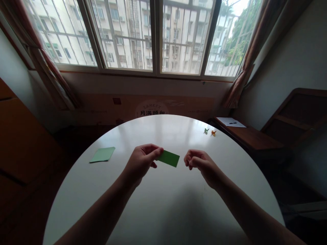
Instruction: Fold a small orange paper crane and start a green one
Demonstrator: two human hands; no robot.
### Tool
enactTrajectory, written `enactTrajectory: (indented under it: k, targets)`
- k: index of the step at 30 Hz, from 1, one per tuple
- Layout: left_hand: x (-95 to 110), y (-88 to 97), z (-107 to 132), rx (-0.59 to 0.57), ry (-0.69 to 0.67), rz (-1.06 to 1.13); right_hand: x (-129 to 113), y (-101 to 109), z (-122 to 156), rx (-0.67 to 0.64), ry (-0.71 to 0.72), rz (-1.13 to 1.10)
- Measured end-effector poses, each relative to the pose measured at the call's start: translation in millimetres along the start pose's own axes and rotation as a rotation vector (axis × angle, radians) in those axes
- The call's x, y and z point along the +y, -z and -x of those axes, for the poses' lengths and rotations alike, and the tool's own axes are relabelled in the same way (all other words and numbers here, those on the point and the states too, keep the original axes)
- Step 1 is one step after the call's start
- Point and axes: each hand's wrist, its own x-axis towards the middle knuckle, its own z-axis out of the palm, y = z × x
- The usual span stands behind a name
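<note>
My left hand (144,160) pinches a small green rectangle of paper (168,158) at its left end, between thumb and fingers. The paper is held above the white table, its right end sticking out. Just to the right of it, my right hand (199,160) is closed, fingers curled against the thumb, apart from the paper. Nothing shows in that hand. A stack of light green paper sheets (103,154) lies on the table to the left of my left hand.
Two small folded paper figures, one green (206,130) and one orange (213,133), stand near the far right edge of the round white table (153,211). Beyond it, a chair (255,139) carries a white sheet (231,122) with a pen. Windows and curtains are behind.
</note>
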Motion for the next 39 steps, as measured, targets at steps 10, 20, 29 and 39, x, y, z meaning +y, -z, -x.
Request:
enactTrajectory:
  k: [10,20,29,39]
  targets:
    - [-9,-15.4,6,-0.033,-0.027,0.024,13,-11,2,0.074,0.123,-0.041]
    - [-19,-18.1,5,-0.161,-0.157,-0.215,12,-13,4,0.089,0.207,0.096]
    - [-10,-23.6,15,-0.28,-0.123,-0.154,9,-21,12,-0.007,0.304,0.268]
    - [-8,-19.2,13,-0.347,-0.107,-0.162,4,-18,14,0.023,0.289,0.196]
